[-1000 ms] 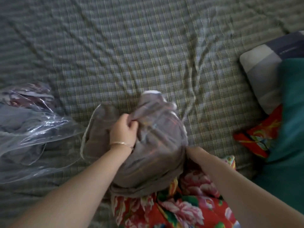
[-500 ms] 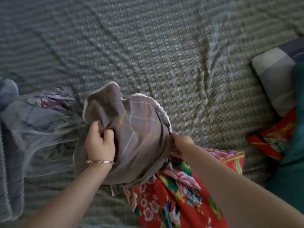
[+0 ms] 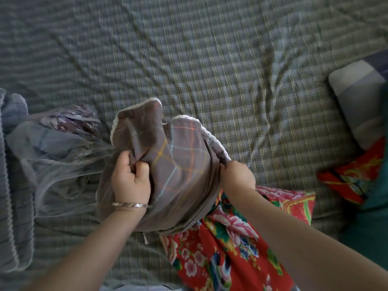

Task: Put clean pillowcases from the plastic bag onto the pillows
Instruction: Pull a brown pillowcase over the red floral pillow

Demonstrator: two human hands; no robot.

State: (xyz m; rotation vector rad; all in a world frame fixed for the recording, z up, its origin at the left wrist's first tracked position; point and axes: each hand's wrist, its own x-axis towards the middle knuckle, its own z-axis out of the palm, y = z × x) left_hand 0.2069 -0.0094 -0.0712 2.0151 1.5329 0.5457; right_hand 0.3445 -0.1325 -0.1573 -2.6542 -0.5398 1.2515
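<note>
Since a second earlier, the right hand [image 3: 237,175] had come out from under the grey-brown plaid pillowcase [image 3: 180,164] and taken hold of its lace-trimmed right edge; on my feed its fingers looked curled into the cloth, though blurred. The left hand [image 3: 131,177], a silver bracelet [image 3: 130,205] at the wrist, had a fold of the same pillowcase bunched in a closed fist. The pillowcase sat gathered over the far end of the red floral pillow [image 3: 231,248], which lay on the checked bed sheet [image 3: 231,70] with its near part uncovered. I saw the clear plastic bag [image 3: 63,164], with fabric inside, just left of the pillowcase. A grey striped pillow [image 3: 357,101] lay at the right edge.
</note>
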